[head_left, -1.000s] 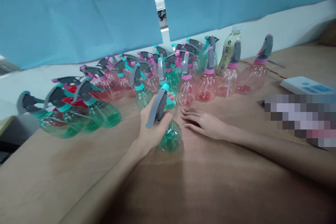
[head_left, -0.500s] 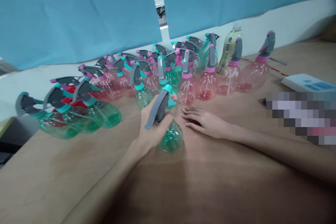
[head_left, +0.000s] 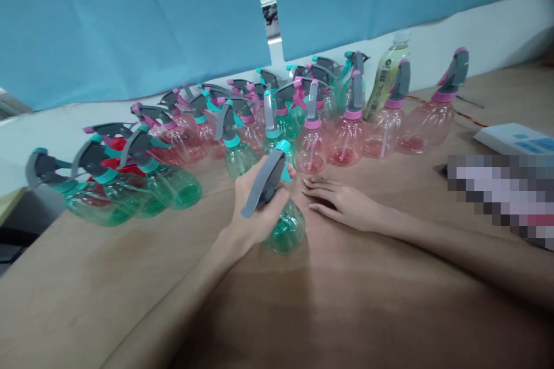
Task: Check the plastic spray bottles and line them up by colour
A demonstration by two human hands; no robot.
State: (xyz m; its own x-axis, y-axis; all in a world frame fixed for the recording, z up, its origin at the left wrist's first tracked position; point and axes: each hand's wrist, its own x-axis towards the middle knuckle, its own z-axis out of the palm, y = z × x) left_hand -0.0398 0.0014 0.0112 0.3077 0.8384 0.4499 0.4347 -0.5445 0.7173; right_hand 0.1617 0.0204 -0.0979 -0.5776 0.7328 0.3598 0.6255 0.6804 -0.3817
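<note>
In the head view, my left hand (head_left: 253, 213) is wrapped round the neck of a green spray bottle (head_left: 288, 229) with a grey and turquoise trigger head. The bottle is tilted, and part of its neck and trigger is hidden behind my fingers. My right hand (head_left: 346, 202) lies palm down on the wooden table (head_left: 346, 300), fingers stretched out, just right of that bottle and holding nothing. Right behind the hands stand another green spray bottle (head_left: 240, 160) and a pink spray bottle (head_left: 311, 147).
Several green spray bottles (head_left: 177, 187) stand at the left, with many more pink and green ones along the back. A drink bottle (head_left: 387, 75) with a yellowish label stands behind them. At the right lie a white device (head_left: 506, 135), a thin wire (head_left: 465, 118) and a blurred-out object (head_left: 502, 190).
The whole scene has shifted slightly to the right in the view. My left hand keeps its hold on the green spray bottle, and my right hand stays flat on the table.
</note>
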